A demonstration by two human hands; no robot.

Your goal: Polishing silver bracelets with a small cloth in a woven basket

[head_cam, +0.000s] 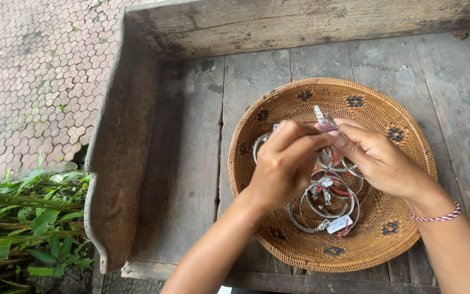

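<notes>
Weathered plank tabletop is carrying a woven basket, paving beyond its raised edge. Left hand and right hand are pinching one silver bangle over the basket, each grip narrow on it. Tagged bangles are lying heaped beneath, seemingly yet to be handled.

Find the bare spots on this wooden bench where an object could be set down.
Free: grey planks between the worn armrest and round woven basket. Crowded: basket middle, silver bangles under left hand and right hand.
</notes>
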